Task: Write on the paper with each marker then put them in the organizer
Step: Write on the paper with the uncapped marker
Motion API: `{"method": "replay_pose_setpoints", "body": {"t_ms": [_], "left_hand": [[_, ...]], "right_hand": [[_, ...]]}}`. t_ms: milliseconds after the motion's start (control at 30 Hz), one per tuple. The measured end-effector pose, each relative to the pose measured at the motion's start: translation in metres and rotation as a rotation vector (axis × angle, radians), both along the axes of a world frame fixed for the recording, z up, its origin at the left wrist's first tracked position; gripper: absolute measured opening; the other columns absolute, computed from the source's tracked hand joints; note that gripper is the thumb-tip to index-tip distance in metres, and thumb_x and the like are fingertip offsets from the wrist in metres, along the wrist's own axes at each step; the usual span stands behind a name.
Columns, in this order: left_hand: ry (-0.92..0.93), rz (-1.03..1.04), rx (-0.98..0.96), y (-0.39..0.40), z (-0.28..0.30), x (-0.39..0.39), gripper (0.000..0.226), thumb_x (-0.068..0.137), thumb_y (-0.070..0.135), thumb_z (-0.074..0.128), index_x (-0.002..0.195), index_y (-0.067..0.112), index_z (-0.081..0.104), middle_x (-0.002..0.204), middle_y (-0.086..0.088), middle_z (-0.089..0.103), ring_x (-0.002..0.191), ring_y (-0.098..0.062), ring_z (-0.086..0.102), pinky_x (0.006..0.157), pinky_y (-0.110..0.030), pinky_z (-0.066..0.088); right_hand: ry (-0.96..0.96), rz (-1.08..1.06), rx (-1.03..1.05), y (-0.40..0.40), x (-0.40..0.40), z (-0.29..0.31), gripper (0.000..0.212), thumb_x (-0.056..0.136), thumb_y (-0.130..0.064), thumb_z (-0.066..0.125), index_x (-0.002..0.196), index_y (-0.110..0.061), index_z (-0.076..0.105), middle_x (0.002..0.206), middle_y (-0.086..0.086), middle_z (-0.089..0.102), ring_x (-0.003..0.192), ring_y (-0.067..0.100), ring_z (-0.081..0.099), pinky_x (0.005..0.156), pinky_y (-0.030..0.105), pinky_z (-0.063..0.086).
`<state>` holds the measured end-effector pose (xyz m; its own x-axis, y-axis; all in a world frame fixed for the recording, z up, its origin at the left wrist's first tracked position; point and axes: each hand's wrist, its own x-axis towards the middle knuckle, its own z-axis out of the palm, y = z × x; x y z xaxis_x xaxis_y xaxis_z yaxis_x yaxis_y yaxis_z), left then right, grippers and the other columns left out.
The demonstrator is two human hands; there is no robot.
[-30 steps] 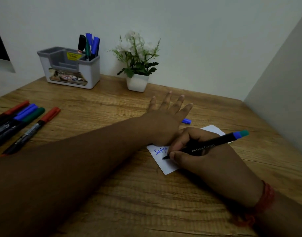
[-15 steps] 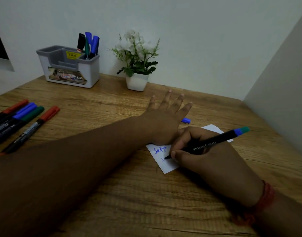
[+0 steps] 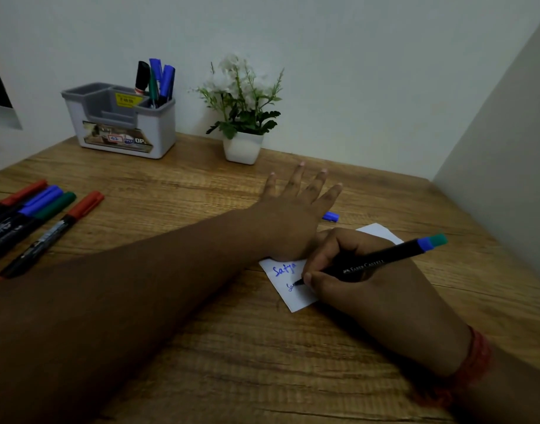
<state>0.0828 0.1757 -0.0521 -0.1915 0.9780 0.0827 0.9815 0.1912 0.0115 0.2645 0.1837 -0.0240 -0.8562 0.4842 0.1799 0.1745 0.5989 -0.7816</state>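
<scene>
A: Report the condition of each hand.

B: The right hand (image 3: 363, 280) grasps the black marker (image 3: 375, 263); its fingers (image 3: 326, 255) are curled round the barrel close to the tip. The left hand (image 3: 296, 215) is released: its fingers lie straight and spread, and the heel of the palm presses the upper edge of the paper (image 3: 293, 289) onto the bench (image 3: 232, 332).

A: State the relation on which the stroke depends.

B: The marker's long axis runs from the tip, low and to the left of the right fingers, up to the blue-and-green end (image 3: 433, 241), high and to the right of them. The tip touches the paper just beside the thumb, at the start of a second written line. The first line, in blue ink, sits directly above the tip, between the tip and the left palm.

A: Where does unused paper lie?

B: To the right of the tip, largely hidden beneath the right hand. In my judgement the line must advance that way, so the right hand should slide along with it.

A: Later placement?

B: The organizer (image 3: 122, 123) stands well beyond the left fingers, toward the wall, with markers already upright in it. The left hand appears nearer to it. A blue cap (image 3: 331, 216) lies just beside the left fingers. Four more markers (image 3: 33, 218) lie far to the left.
</scene>
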Motion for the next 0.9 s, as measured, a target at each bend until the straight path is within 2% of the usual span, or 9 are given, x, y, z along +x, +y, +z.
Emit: {"method": "replay_pose_setpoints", "body": {"t_ms": [167,333,400,533,900], "left_hand": [[-0.004,0.003,-0.011,-0.0005,0.0012,0.0008,0.084,0.094,0.059,0.033,0.153,0.029,-0.019,0.16,-0.003,-0.03,0.142,-0.034,-0.034,0.112,-0.066,-0.01],[-0.004,0.005,-0.019,0.0001,0.0005,0.0008,0.083,0.09,0.061,0.025,0.153,0.029,-0.019,0.16,-0.003,-0.029,0.142,-0.034,-0.033,0.113,-0.066,-0.009],[-0.009,-0.002,-0.013,0.0006,-0.0002,-0.0002,0.083,0.091,0.061,0.027,0.153,0.03,-0.019,0.16,-0.002,-0.03,0.142,-0.034,-0.033,0.113,-0.067,-0.009],[-0.01,-0.001,-0.001,0.0013,-0.0015,-0.0014,0.081,0.093,0.061,0.027,0.152,0.031,-0.019,0.16,-0.002,-0.03,0.142,-0.033,-0.033,0.112,-0.067,-0.008],[-0.004,-0.004,0.004,0.0037,-0.0045,-0.0036,0.084,0.095,0.06,0.034,0.152,0.031,-0.02,0.159,-0.002,-0.031,0.142,-0.034,-0.035,0.112,-0.068,-0.008]], "right_hand": [[-0.001,-0.006,0.005,0.0023,-0.001,-0.0001,0.014,0.079,-0.005,0.073,0.07,-0.016,0.071,0.08,-0.001,0.076,0.075,0.014,0.071,0.071,0.035,0.058],[0.006,-0.008,-0.049,0.0049,-0.0011,-0.0016,0.017,0.081,-0.002,0.074,0.071,-0.015,0.072,0.081,-0.003,0.076,0.076,0.01,0.071,0.067,0.021,0.056],[-0.014,-0.008,-0.048,0.005,-0.001,-0.0019,0.014,0.081,-0.004,0.074,0.073,-0.015,0.073,0.081,-0.004,0.076,0.076,0.007,0.071,0.067,0.02,0.056],[0.001,-0.019,-0.049,0.0054,-0.0008,-0.0018,0.016,0.081,-0.003,0.074,0.071,-0.016,0.072,0.078,-0.002,0.076,0.072,0.012,0.07,0.064,0.023,0.055],[-0.005,-0.006,-0.05,0.0046,0.0003,-0.0008,0.012,0.08,-0.001,0.071,0.073,-0.011,0.071,0.082,0.0,0.075,0.077,0.016,0.07,0.069,0.028,0.056]]}}
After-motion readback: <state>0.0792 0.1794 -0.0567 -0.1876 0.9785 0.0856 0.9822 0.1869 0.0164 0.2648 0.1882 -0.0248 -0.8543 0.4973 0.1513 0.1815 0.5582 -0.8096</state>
